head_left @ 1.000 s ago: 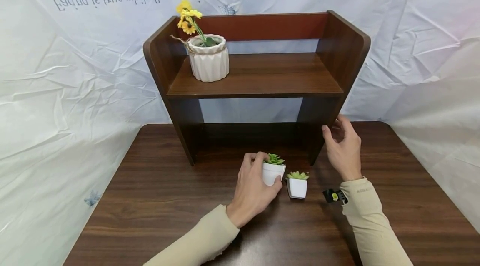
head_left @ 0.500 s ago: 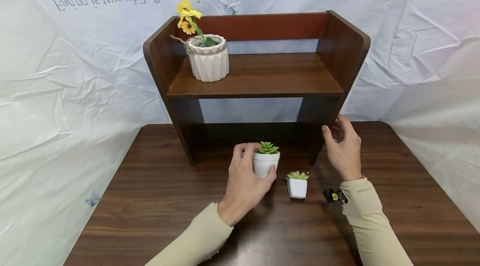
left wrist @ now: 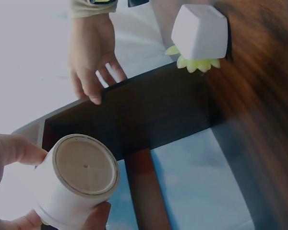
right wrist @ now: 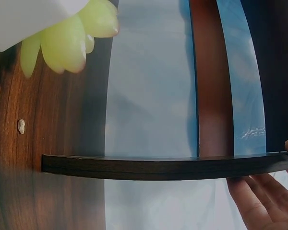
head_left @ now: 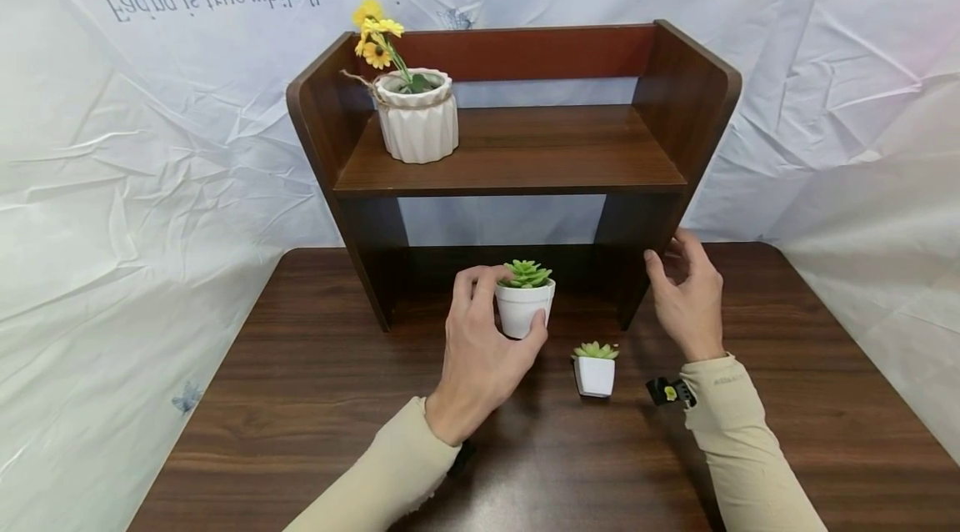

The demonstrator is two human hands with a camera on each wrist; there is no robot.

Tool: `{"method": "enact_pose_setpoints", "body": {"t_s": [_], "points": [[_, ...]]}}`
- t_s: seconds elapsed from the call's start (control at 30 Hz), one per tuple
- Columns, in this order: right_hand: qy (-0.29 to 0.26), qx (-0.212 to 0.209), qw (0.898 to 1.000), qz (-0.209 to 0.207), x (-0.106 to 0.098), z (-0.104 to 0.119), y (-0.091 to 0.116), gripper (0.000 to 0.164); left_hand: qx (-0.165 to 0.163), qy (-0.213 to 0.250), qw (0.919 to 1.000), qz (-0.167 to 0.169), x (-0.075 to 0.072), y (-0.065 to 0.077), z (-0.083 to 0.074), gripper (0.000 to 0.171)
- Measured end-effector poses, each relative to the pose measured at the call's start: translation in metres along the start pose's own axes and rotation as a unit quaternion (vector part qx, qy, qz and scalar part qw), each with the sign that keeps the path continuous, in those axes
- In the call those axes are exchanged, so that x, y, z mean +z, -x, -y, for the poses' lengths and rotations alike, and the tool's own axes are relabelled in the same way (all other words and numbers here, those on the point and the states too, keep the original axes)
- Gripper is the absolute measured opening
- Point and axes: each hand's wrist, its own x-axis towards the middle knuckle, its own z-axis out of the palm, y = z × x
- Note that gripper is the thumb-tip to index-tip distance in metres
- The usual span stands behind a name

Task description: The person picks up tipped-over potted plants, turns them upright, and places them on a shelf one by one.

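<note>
In the head view my left hand (head_left: 480, 353) holds a round white pot with a green succulent (head_left: 522, 311), thumb on the near right side and fingers at the left rim. The left wrist view shows the pot's bare underside (left wrist: 85, 165), so it is off the table. My right hand (head_left: 690, 303) grips the right side panel (head_left: 648, 253) of a dark brown two-tier shelf (head_left: 555, 150). In the right wrist view, thumb and fingers lie on opposite sides of that panel. A smaller square white pot with a pale green succulent (head_left: 596, 377) stands on the table.
A ribbed white pot with yellow flowers (head_left: 418, 125) stands at the left of the shelf's upper tier. The shelf rests on a brown wooden table (head_left: 300, 399). Printed white sheeting (head_left: 165, 140) hangs behind and at the sides.
My left hand has raised the round succulent pot and moved it left and away from me, toward the shelf's lower opening. The right hand, shelf and square pot have stayed put.
</note>
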Motion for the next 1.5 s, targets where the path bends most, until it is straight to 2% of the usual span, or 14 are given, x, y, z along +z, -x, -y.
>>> {"method": "enact_pose_setpoints", "body": {"t_s": [0.33,0.6,1.1,1.5], "points": [[-0.005,-0.004,1.000,-0.003,0.000,-0.001,0.000,0.042,0.045,0.002,0.9985,-0.032,-0.008,-0.012,-0.010,0.047],[-0.005,-0.003,1.000,-0.003,0.000,-0.001,0.000,0.043,0.070,0.008,0.9966,-0.043,-0.015,-0.017,-0.017,0.045],[-0.006,-0.006,1.000,-0.004,0.001,-0.001,-0.001,0.042,0.096,0.018,0.9934,-0.059,-0.022,-0.030,-0.026,0.043],[-0.004,-0.003,1.000,-0.002,0.000,0.000,0.000,0.042,0.098,0.032,0.9922,-0.070,-0.024,-0.038,-0.036,0.042]]}}
